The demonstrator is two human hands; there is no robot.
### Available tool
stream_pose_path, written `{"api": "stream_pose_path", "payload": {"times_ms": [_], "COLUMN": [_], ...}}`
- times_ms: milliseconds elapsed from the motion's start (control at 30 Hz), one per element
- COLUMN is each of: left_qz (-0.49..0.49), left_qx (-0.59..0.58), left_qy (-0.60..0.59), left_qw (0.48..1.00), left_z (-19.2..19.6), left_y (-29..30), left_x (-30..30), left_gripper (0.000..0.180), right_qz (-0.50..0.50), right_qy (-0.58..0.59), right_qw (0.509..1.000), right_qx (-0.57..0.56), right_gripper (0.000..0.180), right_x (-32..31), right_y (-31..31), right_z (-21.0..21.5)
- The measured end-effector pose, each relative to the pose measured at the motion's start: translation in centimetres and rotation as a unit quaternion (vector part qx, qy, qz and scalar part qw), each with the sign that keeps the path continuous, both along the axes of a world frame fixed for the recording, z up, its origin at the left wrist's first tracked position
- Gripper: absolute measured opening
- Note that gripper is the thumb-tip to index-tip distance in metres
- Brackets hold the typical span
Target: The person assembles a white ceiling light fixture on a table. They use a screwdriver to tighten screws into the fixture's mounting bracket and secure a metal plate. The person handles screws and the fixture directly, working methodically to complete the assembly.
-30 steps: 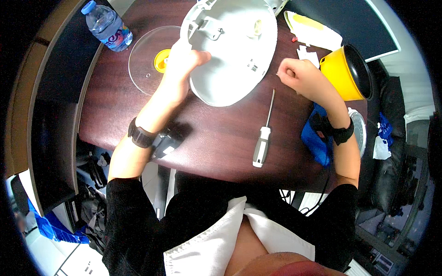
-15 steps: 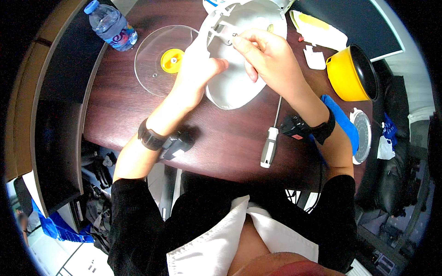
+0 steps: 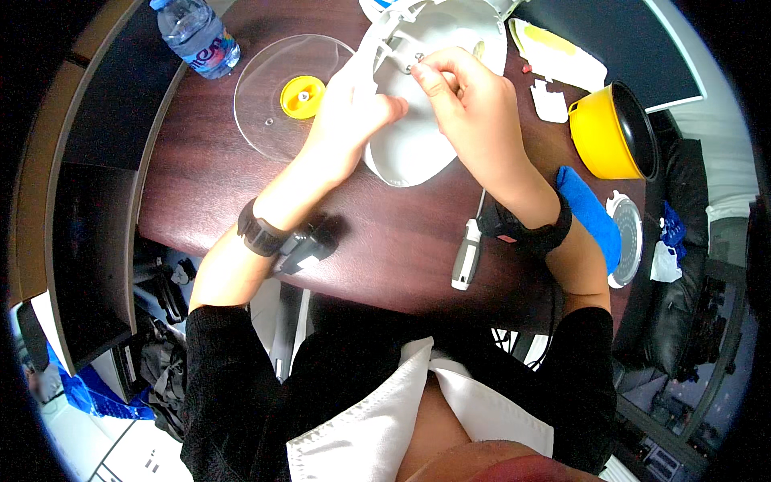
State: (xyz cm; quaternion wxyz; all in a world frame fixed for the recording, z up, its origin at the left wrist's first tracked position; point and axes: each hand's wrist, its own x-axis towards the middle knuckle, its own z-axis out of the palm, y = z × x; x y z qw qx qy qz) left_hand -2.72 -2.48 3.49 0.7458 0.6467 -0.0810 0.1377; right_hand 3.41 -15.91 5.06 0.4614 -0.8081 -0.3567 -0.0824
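A white plastic appliance housing (image 3: 405, 153), a hollow rounded shell with its inside facing up, rests at the far middle of the table. My left hand (image 3: 347, 120) grips the left side of it, thumb stretched over the inside; its other fingers are partly hidden and washed out by glare. Over the shell, my right hand (image 3: 475, 100) is closed in a pinch, thumb and forefinger together by a small silvery part (image 3: 418, 59). Whether that part is loose or fixed to the housing cannot be told. Below my right hand lies a screwdriver (image 3: 466, 257) with a grey and white handle.
Left of the housing lies a clear glass lid (image 3: 257, 88) with a yellow knob (image 3: 303, 97); a water bottle (image 3: 197, 40) stands beyond it. To the right are a yellow pot (image 3: 602, 132), a white piece (image 3: 549, 102), a blue cloth (image 3: 590, 217) and a round perforated plate (image 3: 626, 241).
My head view has shifted slightly. Both hands stay at the housing; my right hand turns a little, still pinching beside the small silvery part.
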Motion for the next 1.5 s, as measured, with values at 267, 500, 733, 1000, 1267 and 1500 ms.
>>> {"api": "stream_pose_path", "payload": {"times_ms": [267, 500, 733, 1000, 1267, 1500], "left_qz": [0.03, 0.015, 0.052, -0.015, 0.068, 0.015], "left_qx": [0.019, 0.051, 0.095, -0.016, 0.273, 0.038], "left_qy": [-0.018, -0.024, -0.042, 0.003, -0.083, -0.024], "left_qw": [0.999, 0.998, 0.993, 1.0, 0.956, 0.999], "left_z": [-0.1, -0.5, -1.3, 0.4, -5.0, 0.4], "left_y": [-0.1, 0.5, 0.6, 0.1, 3.1, -0.1], "left_x": [-0.1, -0.2, -0.1, -0.3, 0.5, -0.6], "left_gripper": [0.028, 0.038, 0.025, 0.054, 0.025, 0.027], "right_qz": [-0.029, -0.02, -0.009, -0.03, -0.08, -0.053], "right_qy": [-0.228, -0.245, -0.258, -0.245, -0.17, -0.107], "right_qw": [0.97, 0.967, 0.964, 0.968, 0.981, 0.993], "right_qx": [-0.072, -0.063, -0.061, -0.045, -0.042, 0.007], "right_gripper": [0.01, 0.01, 0.012, 0.011, 0.017, 0.02], "right_x": [-0.1, 0.0, 0.1, -0.1, -0.4, -0.3], "right_y": [-0.2, -0.1, 0.0, 0.2, 0.9, 0.9], "right_z": [0.6, 0.5, 0.3, -0.2, -0.3, -0.8]}}
